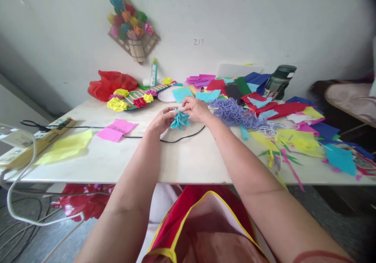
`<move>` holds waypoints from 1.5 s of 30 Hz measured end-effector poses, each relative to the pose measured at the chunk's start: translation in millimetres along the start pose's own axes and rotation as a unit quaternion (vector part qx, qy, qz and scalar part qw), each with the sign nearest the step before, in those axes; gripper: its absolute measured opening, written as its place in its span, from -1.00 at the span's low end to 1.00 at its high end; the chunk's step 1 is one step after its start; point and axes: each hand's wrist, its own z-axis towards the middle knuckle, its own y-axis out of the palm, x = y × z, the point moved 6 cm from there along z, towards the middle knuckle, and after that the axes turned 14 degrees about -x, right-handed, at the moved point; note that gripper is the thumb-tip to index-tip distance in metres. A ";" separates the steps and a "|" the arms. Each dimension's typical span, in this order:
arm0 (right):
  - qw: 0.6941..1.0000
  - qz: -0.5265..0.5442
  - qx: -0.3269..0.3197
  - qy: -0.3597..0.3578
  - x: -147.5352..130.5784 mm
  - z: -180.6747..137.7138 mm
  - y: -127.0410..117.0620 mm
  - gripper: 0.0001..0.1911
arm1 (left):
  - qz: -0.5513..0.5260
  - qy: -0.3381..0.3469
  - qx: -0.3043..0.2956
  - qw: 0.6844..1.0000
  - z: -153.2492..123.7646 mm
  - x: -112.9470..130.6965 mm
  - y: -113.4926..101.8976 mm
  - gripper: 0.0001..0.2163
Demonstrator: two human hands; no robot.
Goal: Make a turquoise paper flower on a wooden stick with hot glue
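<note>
A blue paper flower [180, 121] hangs between my hands above the middle of the table. My left hand [163, 118] is closed around its left side, fingertips at the base. From the upper right, my right hand [195, 108] pinches at the same base; what exactly lies between those fingertips is too small to make out. Just behind the hands are light-blue paper pieces [182, 94]. A tangle of purple yarn [235, 112] lies right of my right wrist. A decorated green piece with yellow and red paper flowers [135, 98] rests to the back left.
Coloured paper scraps [302, 139] cover the right side, with a dark bottle [280, 82] behind. A glue tube [153, 73] stands by the wall near a red plastic bag [111, 84]. A black cable [182, 140] crosses before my hands to a power strip [35, 143]. Pink paper [116, 129] lies left.
</note>
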 end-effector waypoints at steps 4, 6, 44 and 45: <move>0.999 -0.031 -0.006 -0.002 -4.6 -1.4 -0.6 -0.81 | 0.005 -0.001 0.011 1.000 -3.1 3.1 -1.3 -0.34; 0.999 -0.046 -0.008 -0.005 -5.9 -2.4 -0.7 -0.80 | 0.008 -0.006 0.008 1.000 -4.0 3.9 -0.8 -0.26; 0.996 -0.055 0.037 0.057 -4.0 -4.2 -0.9 -0.76 | 0.164 0.051 0.076 0.982 -2.4 16.2 22.8 -0.60; 0.996 -0.055 0.039 0.055 -4.6 -4.1 -0.4 -0.75 | 0.167 0.055 0.080 0.981 -2.1 15.9 22.3 -0.61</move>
